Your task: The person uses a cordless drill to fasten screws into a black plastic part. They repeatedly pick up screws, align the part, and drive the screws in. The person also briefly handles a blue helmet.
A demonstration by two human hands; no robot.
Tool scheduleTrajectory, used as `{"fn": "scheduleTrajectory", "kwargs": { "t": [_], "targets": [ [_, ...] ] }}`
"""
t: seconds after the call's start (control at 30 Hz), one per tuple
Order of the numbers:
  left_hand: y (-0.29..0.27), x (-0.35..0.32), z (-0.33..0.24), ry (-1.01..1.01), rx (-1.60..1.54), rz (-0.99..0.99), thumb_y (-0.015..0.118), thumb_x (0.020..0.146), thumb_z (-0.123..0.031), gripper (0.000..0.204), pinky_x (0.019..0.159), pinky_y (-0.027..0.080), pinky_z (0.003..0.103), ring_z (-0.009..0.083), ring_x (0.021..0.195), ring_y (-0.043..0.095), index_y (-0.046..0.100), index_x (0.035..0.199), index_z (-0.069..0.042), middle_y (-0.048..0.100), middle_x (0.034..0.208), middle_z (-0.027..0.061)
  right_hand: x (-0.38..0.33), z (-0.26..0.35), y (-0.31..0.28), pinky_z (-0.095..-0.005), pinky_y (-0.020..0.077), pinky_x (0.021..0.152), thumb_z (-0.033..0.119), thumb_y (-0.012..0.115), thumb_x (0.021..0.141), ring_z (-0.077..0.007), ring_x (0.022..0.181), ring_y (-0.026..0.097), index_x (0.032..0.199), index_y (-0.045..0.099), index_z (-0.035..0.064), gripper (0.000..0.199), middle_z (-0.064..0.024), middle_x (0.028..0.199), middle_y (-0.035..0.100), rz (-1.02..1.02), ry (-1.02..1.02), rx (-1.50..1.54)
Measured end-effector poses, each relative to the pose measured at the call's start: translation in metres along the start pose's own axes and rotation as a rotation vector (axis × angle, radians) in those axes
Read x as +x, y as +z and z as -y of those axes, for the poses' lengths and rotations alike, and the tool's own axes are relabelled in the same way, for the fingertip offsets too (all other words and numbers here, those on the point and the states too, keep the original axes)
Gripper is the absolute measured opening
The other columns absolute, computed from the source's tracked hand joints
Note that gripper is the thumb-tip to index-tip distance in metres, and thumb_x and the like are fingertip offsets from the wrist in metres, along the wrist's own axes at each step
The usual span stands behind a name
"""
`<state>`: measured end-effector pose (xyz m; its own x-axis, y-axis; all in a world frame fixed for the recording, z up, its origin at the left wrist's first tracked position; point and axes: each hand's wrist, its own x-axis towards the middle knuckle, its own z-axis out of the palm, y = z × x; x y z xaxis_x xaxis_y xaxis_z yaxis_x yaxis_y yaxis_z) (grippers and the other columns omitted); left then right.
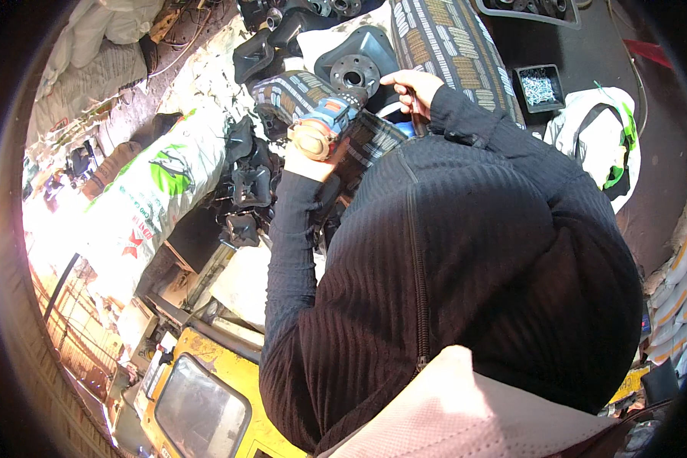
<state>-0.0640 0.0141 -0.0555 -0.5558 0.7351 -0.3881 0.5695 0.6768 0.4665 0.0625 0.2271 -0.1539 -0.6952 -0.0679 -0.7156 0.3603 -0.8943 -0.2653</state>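
Note:
My left hand (307, 165) grips a blue and orange cordless power tool (330, 118), its rounded back toward me and its front pointing at a black moulded part (375, 47). Most of that hand's fingers are hidden behind the tool. On the black part sits a round grey flange (343, 72) with a centre hole and smaller holes around it. At the flange's right edge, the fingertips of my right hand (418, 84) are pinched together; whatever they hold is too small to make out. A dark brown rod-like thing (418, 118) shows below that palm.
A patterned cushion-like roll (454, 53) lies right of the flange. Beyond it stands a black tray of small silvery screws (540, 88), near a white bag (599, 141). More black moulded parts (252, 183) are heaped at left, beside a large white sack (156, 191). A yellow machine (206, 397) stands lower left.

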Motion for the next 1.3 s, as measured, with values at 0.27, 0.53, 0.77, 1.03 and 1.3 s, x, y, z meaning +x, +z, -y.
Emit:
{"fn": "scheduleTrajectory", "kwargs": {
  "t": [0.27, 0.53, 0.77, 1.03, 1.3],
  "targets": [
    [-0.008, 0.008, -0.026, -0.152, 0.098, 0.149, 0.075, 0.068, -0.03, 0.059, 0.087, 0.047, 0.034, 0.0248, 0.099, 0.06, 0.052, 0.115, -0.002, 0.061, 0.107, 0.0139, -0.01, 0.063, -0.034, -0.0201, 0.0445, 0.059, 0.018, 0.045, 0.093, -0.0046, 0.061, 0.047, 0.121, 0.052, 0.0017, 0.033, 0.0035, 0.076, 0.052, 0.074, -0.426, -0.044],
    [-0.021, 0.034, -0.05, -0.081, 0.125, 0.351, 0.067, 0.073, -0.035, 0.056, 0.091, 0.044, 0.03, 0.0207, 0.107, 0.056, 0.05, 0.118, -0.007, 0.059, 0.112, 0.0102, -0.008, 0.081, -0.052, -0.0166, 0.0473, 0.062, 0.021, 0.045, 0.095, -0.0044, 0.074, 0.053, 0.127, 0.046, 0.0015, 0.037, -0.0026, 0.095, 0.06, 0.226, -0.348, 0.09],
    [-0.021, 0.046, -0.059, -0.148, 0.021, 0.379, 0.067, 0.073, -0.03, 0.058, 0.086, 0.047, 0.029, 0.0173, 0.102, 0.058, 0.046, 0.122, -0.007, 0.061, 0.109, 0.0093, 0.008, 0.075, -0.059, -0.0223, 0.0488, 0.07, 0.016, 0.044, 0.095, -0.0094, 0.082, 0.056, 0.125, 0.047, 0.0004, 0.034, -0.0039, 0.099, 0.059, 0.316, -0.343, 0.152],
    [-0.011, 0.037, -0.044, -0.017, 0.26, 0.271, 0.067, 0.073, -0.035, 0.055, 0.084, 0.049, 0.032, 0.0267, 0.096, 0.06, 0.051, 0.116, -0.006, 0.061, 0.105, 0.0134, 0.003, 0.073, -0.05, -0.0343, 0.0478, 0.089, 0.007, 0.049, 0.09, -0.0248, 0.105, 0.056, 0.104, 0.053, 0.0049, 0.014, -0.0101, 0.104, 0.059, 0.319, -0.324, 0.381],
    [-0.033, 0.001, -0.073, 0.438, 0.417, -0.027, 0.066, 0.072, -0.027, 0.036, 0.087, 0.044, 0.038, 0.0269, 0.091, 0.061, 0.062, 0.105, -0.017, 0.064, 0.098, 0.007, -0.025, 0.05, -0.025, -0.0435, 0.0458, 0.095, -0.001, 0.045, 0.09, -0.0311, 0.114, 0.052, 0.091, 0.051, 0.0045, 0.009, -0.0172, 0.116, 0.055, 0.167, -0.274, 0.591]
  ]
}}
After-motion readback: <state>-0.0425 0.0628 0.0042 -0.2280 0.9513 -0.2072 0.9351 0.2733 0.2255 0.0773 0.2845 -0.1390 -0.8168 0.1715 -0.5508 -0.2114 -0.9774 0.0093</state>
